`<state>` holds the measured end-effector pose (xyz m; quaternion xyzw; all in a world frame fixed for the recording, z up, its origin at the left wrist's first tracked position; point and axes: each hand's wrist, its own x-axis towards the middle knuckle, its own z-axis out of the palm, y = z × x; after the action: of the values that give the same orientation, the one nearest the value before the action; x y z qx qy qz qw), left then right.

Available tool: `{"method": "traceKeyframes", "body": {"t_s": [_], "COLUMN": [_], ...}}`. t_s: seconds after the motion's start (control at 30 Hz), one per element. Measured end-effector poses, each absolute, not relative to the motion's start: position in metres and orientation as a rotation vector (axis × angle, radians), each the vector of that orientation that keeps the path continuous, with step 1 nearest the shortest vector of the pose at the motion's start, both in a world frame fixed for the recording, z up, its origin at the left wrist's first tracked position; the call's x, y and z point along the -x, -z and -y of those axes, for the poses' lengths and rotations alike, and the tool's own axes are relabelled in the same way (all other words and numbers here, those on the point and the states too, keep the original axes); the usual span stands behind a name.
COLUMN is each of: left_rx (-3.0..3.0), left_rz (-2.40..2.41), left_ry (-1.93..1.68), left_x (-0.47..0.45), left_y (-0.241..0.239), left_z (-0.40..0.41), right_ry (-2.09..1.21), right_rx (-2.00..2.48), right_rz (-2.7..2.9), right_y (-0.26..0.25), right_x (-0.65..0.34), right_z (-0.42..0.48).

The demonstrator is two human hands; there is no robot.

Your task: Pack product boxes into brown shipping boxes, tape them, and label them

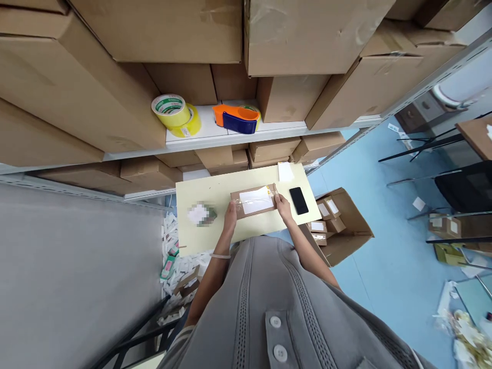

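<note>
A small brown cardboard parcel (254, 201) with a white label lies on the pale yellow table (215, 192). My left hand (230, 216) grips the parcel's left end with its fingers curled on the edge. At the right end, my right hand (283, 206) pinches the corner, where a strip of clear tape shines. Both hands are closed on the parcel.
A black phone (299, 200) and a white paper (285, 172) lie right of the parcel. A blurred patch (201, 213) sits left. On the shelf stand yellow tape rolls (176, 115) and an orange-blue tape dispenser (237, 119). An open carton of small parcels (338, 223) stands on the blue floor.
</note>
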<state>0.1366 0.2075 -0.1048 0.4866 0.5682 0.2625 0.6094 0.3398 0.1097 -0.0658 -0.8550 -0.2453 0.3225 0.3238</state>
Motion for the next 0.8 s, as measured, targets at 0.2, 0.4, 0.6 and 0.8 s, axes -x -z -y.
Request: {"method": "traceKeyframes", "body": {"t_s": [0.2, 0.4, 0.6, 0.8], "left_rx": [-0.922, -0.765, -0.736, -0.811], "left_rz": [-1.146, -1.07, -1.069, -1.133], "left_ry": [-0.872, -1.0, -1.052, -0.992], "left_x": [-0.131, -0.124, -0.122, -0.122], "left_y": [0.069, 0.056, 0.059, 0.063], "left_z": [-0.209, -0.216, -0.214, -0.206], "right_ry": [-0.781, -0.698, -0.6, -0.61], "right_rx": [1.956, 1.537, 1.537, 1.566], "right_rz": [0.472, 0.325, 0.297, 0.34], "right_y": [0.048, 0.036, 0.043, 0.051], "right_x": [-0.351, -0.367, -0.376, -0.374], "right_z": [-0.106, -0.109, -0.106, -0.1]}}
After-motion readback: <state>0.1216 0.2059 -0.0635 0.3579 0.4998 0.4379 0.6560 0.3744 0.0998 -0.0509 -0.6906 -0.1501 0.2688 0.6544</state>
